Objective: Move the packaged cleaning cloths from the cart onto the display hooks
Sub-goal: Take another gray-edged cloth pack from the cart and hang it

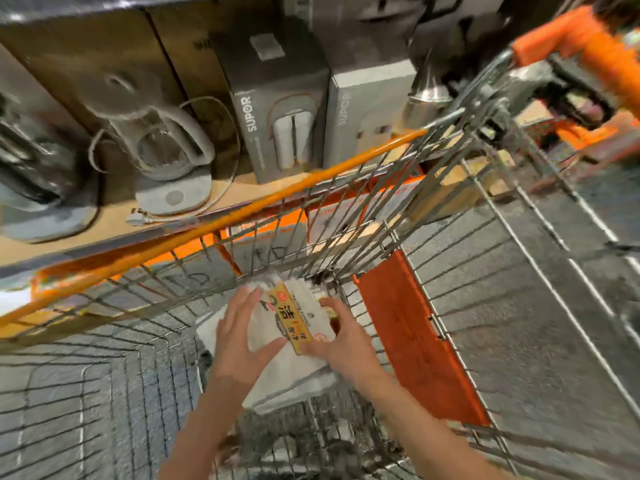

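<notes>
A pack of white cleaning cloths (294, 315) with a yellow printed label lies on top of other white packs (291, 372) inside the wire cart (346, 216). My left hand (242, 337) holds the pack's left side, fingers spread along it and thumb under its near edge. My right hand (341, 337) grips the pack's right near corner by the label. No display hooks are in view.
An orange child-seat flap (415, 337) stands right of the packs. The cart's orange handle (581, 39) is at top right. Beyond the cart's far rim, a shelf (114, 216) carries a glass kettle (162, 140) and grey SUPOR boxes (277, 109).
</notes>
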A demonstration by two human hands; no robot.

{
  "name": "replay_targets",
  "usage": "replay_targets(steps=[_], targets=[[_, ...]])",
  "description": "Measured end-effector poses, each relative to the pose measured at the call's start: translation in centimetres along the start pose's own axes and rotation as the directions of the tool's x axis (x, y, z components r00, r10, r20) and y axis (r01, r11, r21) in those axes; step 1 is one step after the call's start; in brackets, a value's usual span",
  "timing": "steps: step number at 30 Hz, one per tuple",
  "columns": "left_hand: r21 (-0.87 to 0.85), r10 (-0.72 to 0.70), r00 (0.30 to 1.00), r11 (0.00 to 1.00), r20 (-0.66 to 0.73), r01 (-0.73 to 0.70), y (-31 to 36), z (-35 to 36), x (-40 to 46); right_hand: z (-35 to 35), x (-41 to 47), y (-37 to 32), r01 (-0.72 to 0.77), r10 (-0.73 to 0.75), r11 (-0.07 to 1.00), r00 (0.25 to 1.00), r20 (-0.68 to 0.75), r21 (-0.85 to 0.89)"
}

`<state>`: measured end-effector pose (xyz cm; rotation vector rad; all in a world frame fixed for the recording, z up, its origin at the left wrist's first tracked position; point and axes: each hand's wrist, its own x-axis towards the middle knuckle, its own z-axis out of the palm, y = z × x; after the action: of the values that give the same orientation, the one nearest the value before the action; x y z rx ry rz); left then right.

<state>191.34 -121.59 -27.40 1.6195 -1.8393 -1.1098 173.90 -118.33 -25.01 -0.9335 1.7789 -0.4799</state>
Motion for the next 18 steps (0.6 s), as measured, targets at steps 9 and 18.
replay_targets(steps=[9,18], targets=[[-0.116,0.05,0.998,0.992,-0.03,-0.054,9.5,-7.5,-2.5,-7.8,-9.9,-9.3,0.177,-0.173,0.984,0.979,-0.109,0.025],[-0.262,0.266,0.961,0.935,0.078,-0.238,22.0,-11.9,-5.2,-15.4,-22.7,-14.5,0.357,-0.295,0.926,0.888,-0.354,0.124]])
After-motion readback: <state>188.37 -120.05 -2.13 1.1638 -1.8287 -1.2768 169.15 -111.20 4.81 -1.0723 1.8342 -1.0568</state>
